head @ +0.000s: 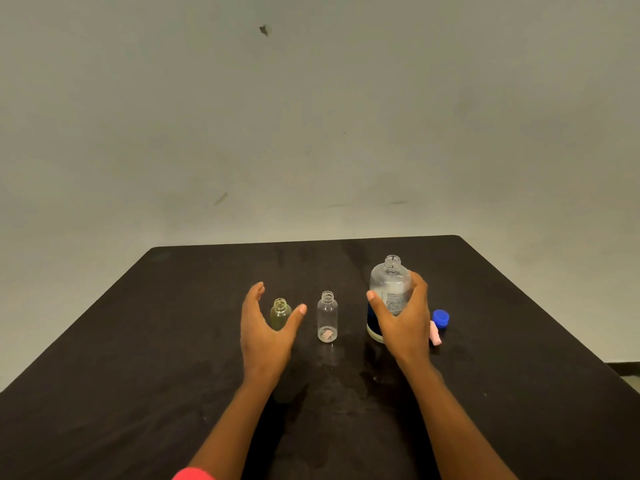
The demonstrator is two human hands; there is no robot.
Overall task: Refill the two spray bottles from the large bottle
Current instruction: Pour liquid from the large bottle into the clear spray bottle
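Black tabletop [173, 341], all task items clustered around centre. Three bottles upright in a row, caps off, mouths open — set up so pouring can go straight in. Yellowish small spray bottle [280, 313] at 9 o'clock of the row, clear small spray bottle [327, 315] in the middle, large bottle [389, 289] at 3 o'clock. Gaps between all three, none touching.

Left hand [265, 336] spread wide, thumb and fingers cupped either side of the yellowish bottle. Contact unclear; looks like it is about to steady or lift it rather than gripping yet. Right hand [403, 318] wrapped around the large bottle's lower body from the near side, thumb across the front at 9 o'clock of the bottle, fingers round the far side — closed on it, bottle upright and apparently on the table. Probably the pouring hand, held low so the neck stays free to tip.

Blue cap [441, 317] and a pink piece [435, 336], likely a spray top, lie just beside the large bottle at 4 o'clock, partly hidden by the right wrist — parked clear of the pour path. Clear small bottle looks empty apart from something pinkish seen at its base, cannot tell what. Wet-looking patches on the table at 6 o'clock of the bottles. Large bottle seems mostly clear; level hard to read. Judgement: pouring not yet started.
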